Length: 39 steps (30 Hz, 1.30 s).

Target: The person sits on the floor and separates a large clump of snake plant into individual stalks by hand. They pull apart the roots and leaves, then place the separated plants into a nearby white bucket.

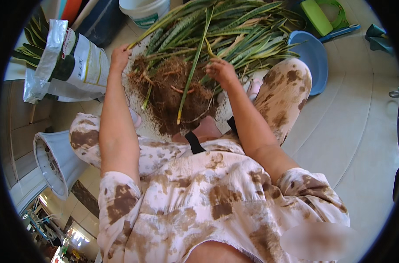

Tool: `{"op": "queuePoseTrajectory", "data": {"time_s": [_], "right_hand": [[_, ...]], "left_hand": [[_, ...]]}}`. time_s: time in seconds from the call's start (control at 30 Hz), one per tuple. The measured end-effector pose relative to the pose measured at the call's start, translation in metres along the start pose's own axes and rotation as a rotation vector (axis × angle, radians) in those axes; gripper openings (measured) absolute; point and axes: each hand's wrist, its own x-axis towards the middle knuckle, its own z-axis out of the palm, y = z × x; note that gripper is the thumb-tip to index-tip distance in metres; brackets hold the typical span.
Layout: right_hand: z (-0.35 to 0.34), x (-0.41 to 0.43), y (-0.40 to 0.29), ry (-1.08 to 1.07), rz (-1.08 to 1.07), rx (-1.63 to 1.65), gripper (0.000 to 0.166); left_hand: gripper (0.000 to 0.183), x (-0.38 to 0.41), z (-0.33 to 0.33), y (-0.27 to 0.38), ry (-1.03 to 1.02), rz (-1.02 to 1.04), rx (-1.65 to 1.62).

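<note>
A heap of uprooted snake plants (252, 36) with long yellow-edged leaves lies on the floor before me. My left hand (120, 58) grips the pale yellow lower end of a long snake plant leaf (143, 35) at the heap's left side. My right hand (222, 71) has its fingers curled over the middle of the heap, around the end of a yellowish leaf (209, 49). Between my hands lie the root clump (173, 72) and loose brown soil (170, 108). A single cut leaf (193, 75) rests across the soil, its yellow base towards me.
A white printed sack (84, 65) with leaves behind it stands left, near a tipped white pot (59, 157). At the back is a white bucket (145, 13). A blue basin (309, 59) and a green dustpan (316, 16) are right. A pink seat (202, 130) shows between my legs.
</note>
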Motion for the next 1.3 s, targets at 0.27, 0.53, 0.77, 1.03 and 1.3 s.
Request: {"op": "queuePoseTrajectory", "data": {"time_s": [0.27, 0.53, 0.77, 1.03, 1.3], "right_hand": [[-0.084, 0.037, 0.053, 0.504, 0.095, 0.238, 0.034], [-0.011, 0.014, 0.054, 0.243, 0.282, -0.005, 0.045], [-0.019, 0.029, 0.061, 0.307, 0.275, -0.051, 0.038], [-0.005, 0.03, 0.069, 0.36, 0.37, -0.055, 0.009], [-0.024, 0.039, 0.086, 0.303, 0.37, 0.038, 0.005]], "left_hand": [[0.032, -0.03, 0.063, 0.045, 0.402, -0.158, 0.572], [0.033, -0.131, 0.179, 0.135, -0.534, -0.371, 0.224], [0.037, -0.154, 0.186, 0.151, -0.38, -0.366, 0.289], [0.032, -0.118, 0.087, 0.204, -0.135, -0.281, -0.044], [0.027, -0.139, -0.072, 0.289, 0.144, 0.039, -0.102]]}}
